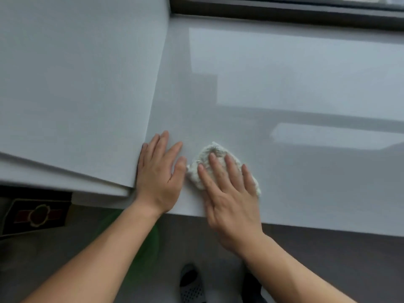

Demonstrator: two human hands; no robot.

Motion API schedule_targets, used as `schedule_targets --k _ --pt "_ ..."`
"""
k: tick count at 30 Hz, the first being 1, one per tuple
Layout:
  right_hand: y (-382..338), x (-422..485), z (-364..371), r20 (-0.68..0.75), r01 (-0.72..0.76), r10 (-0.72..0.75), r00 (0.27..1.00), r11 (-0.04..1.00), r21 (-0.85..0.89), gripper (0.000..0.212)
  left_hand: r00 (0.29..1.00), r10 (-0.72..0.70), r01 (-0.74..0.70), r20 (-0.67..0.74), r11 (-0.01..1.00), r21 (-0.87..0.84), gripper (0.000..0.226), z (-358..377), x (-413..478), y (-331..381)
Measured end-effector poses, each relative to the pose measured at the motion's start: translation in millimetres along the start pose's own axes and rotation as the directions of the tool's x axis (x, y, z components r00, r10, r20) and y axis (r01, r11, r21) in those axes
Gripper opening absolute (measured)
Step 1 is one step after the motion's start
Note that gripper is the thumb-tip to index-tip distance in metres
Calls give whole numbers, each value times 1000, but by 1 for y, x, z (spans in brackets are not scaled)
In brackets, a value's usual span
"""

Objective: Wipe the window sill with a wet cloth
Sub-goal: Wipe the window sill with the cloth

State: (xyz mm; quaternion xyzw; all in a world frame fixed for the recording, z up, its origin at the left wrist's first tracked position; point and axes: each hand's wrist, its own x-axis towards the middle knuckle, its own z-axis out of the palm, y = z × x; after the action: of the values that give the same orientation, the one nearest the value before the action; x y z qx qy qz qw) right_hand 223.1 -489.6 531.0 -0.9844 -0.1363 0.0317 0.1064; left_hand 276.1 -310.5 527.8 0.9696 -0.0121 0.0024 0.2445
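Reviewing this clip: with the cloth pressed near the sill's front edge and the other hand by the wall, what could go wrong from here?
The right hand presses the white cloth flat, close to the window sill's front edge; a stroke toward the person could drag it off onto the floor.

The cloth is small and bunched, so much of the glossy sill may be missed.

The left hand rests flat beside the wall corner; if the sill is wet there, it could slip or leave marks.

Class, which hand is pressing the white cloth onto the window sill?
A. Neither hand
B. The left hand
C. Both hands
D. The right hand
D: the right hand lies flat on the cloth, while the left hand rests on the bare window sill.
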Motion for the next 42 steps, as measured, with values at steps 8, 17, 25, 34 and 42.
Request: schedule_targets --k 8,17,25,34,42 --pt "-9 6 7 -90 -302 304 948 953 34 61 999 36 -36 10 999 -7 69 -1 -6 4" --pt "94 -51 -16 -76 -354 351 934 935 -33 55 994 43 -60 100 982 178 73 4 -10 4" --pt "72 -72 -9 -16 -54 53 998 996 -74 55 969 211 -223 132 972 80 63 23 -6 55" --pt "111 -29 -21 -63 -228 224 973 971 -68 56 985 125 -142 121 979 148 44 42 4 83" --pt "198 35 -49 -11 -454 454 891 891 -5 54 988 -57 22 140 970 241 60 58 34 101"
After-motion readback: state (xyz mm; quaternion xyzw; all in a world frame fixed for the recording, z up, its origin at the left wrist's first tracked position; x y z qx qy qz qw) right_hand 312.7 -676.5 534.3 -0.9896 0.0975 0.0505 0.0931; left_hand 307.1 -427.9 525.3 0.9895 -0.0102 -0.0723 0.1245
